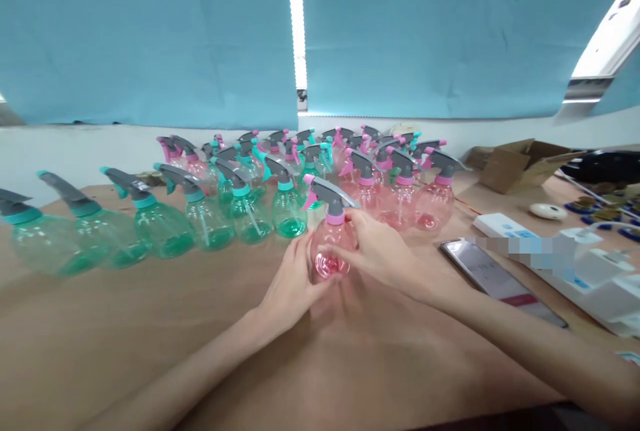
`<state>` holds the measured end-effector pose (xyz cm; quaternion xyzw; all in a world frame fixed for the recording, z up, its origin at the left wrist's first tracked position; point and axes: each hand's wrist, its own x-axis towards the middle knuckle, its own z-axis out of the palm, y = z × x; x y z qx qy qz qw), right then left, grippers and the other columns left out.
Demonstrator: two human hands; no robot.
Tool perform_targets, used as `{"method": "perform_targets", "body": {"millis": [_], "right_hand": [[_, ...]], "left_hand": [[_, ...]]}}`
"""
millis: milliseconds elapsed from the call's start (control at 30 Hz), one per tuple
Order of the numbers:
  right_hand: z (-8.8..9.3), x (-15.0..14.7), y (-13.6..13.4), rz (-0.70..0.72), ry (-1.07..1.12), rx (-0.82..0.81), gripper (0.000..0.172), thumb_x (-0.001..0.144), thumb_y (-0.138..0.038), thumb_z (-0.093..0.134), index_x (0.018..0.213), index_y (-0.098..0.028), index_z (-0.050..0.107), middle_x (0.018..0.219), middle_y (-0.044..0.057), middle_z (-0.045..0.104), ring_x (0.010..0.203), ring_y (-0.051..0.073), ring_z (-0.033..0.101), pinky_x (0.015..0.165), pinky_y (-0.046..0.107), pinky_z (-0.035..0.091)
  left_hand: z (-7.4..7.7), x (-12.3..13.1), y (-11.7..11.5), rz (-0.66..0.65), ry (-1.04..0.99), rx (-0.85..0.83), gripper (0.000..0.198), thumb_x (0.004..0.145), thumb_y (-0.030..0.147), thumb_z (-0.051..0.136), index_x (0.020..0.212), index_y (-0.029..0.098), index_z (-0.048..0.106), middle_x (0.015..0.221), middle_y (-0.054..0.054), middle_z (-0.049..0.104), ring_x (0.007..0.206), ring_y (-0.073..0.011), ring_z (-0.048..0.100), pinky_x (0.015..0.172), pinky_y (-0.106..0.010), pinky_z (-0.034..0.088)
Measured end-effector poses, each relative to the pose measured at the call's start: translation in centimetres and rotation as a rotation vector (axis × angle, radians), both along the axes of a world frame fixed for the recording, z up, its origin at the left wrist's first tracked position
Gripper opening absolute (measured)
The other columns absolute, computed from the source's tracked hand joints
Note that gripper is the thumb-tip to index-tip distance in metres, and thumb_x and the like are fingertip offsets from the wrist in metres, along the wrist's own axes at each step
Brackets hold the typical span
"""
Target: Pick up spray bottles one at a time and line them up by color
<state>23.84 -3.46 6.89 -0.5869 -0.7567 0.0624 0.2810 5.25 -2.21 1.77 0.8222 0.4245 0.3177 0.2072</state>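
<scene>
Between my two hands is a clear pink spray bottle [334, 236] with a grey head and a pink trigger, held roughly upright over the table. My left hand [294, 275] wraps the bottle's left side and lower part, its thumb near the base. On the other side my right hand [375, 244] grips the body, with fingers up by the pink collar. Just behind stand pink spray bottles [434, 204]. Green spray bottles [289, 212] with grey heads and teal collars form a row to the left.
More mixed spray bottles stand farther back. To the right lie a phone [500, 281], a white power strip [530, 251] with plugs and a white mouse-like object [548, 211]. An opened cardboard box [515, 164] sits behind them. Blue blinds [150, 37] hang beyond the table [200, 324].
</scene>
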Motion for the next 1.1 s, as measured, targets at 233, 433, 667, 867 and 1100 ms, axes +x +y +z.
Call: {"method": "perform_targets", "body": {"millis": [233, 433, 667, 867, 1100], "right_hand": [[1.6, 2.0, -3.3, 0.058, -0.014, -0.015, 0.052, 0.076, -0.062, 0.06, 0.106, -0.02, 0.059, 0.09, 0.007, 0.067, 0.084, 0.027, 0.064, 0.069, 0.038, 0.048], [1.9, 3.2, -2.5, 0.357, 0.319, -0.045, 0.063, 0.076, -0.047, 0.069, 0.133, -0.034, 0.046, 0.109, 0.001, 0.066, 0.1, 0.022, 0.062, 0.082, 0.035, 0.051], [1.6, 2.5, -1.1, 0.391, 0.486, -0.092, 0.06, 0.072, -0.04, 0.073, 0.126, -0.027, 0.05, 0.097, 0.002, 0.063, 0.062, 0.012, 0.054, 0.06, 0.031, 0.052], [0.7, 2.1, -0.3, 0.46, 0.575, -0.076, 0.027, 0.075, -0.021, 0.063, 0.1, -0.024, 0.054, 0.064, -0.008, 0.051, 0.052, 0.01, 0.05, 0.067, 0.032, 0.051], [0.7, 2.2, 0.1, 0.356, 0.532, -0.044, 0.035, 0.067, -0.008, 0.051, 0.097, -0.025, 0.053, 0.059, -0.009, 0.051, 0.063, 0.013, 0.059, 0.07, 0.031, 0.05]], "left_hand": [[-0.1, 1.7, -1.5, -0.172, -0.091, -0.104, 0.087, 0.082, 0.04, 0.069, 0.148, 0.026, 0.014, 0.149, -0.014, 0.034, 0.133, -0.0332, 0.038, 0.104, -0.052, 0.039], [0.0, 2.3, -2.1, -0.21, -0.142, -0.159, 0.081, 0.078, 0.039, 0.075, 0.143, 0.026, 0.028, 0.146, -0.01, 0.039, 0.132, -0.0313, 0.04, 0.106, -0.052, 0.037], [-0.3, 3.0, -2.7, -0.327, -0.187, -0.266, 0.076, 0.075, 0.041, 0.076, 0.136, 0.022, 0.035, 0.127, -0.012, 0.055, 0.117, -0.035, 0.053, 0.096, -0.052, 0.045], [-0.4, 2.9, -2.3, -0.358, -0.186, -0.224, 0.085, 0.071, 0.037, 0.081, 0.138, 0.026, 0.03, 0.137, -0.01, 0.046, 0.124, -0.0348, 0.047, 0.103, -0.051, 0.039], [-0.5, 2.3, -1.0, -0.3, 0.029, -0.172, 0.082, 0.074, 0.051, 0.075, 0.139, 0.026, 0.033, 0.136, -0.012, 0.048, 0.123, -0.0358, 0.048, 0.1, -0.054, 0.04]]}}
